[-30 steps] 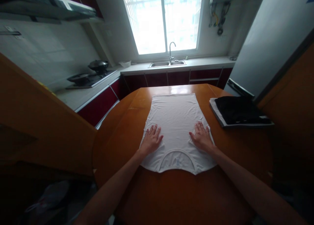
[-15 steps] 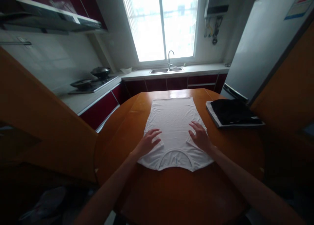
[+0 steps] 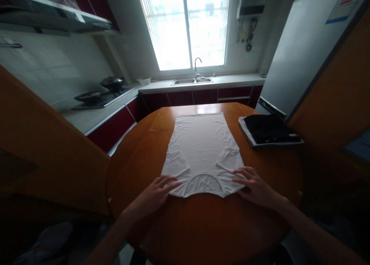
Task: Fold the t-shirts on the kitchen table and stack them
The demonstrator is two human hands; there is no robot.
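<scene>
A white T-shirt [image 3: 200, 149] lies flat on the round wooden table [image 3: 208, 226], sleeves folded in, its neckline toward me. My left hand [image 3: 154, 193] rests at the shirt's near left corner, fingers spread and touching the edge of the cloth. My right hand [image 3: 256, 188] sits at the near right corner, its fingers apart, fingertips on the cloth. Neither hand holds anything.
A stack of folded dark and grey clothes [image 3: 267, 130] lies on the table's right side. Beyond are a counter with a sink [image 3: 192, 81], a stove with pans [image 3: 100, 95] at left, and a fridge [image 3: 300, 53] at right. A wooden panel [image 3: 43, 149] stands at left.
Both hands slid back from the middle of the shirt toward me, to its near corners by the shoulders. The shirt stays flat.
</scene>
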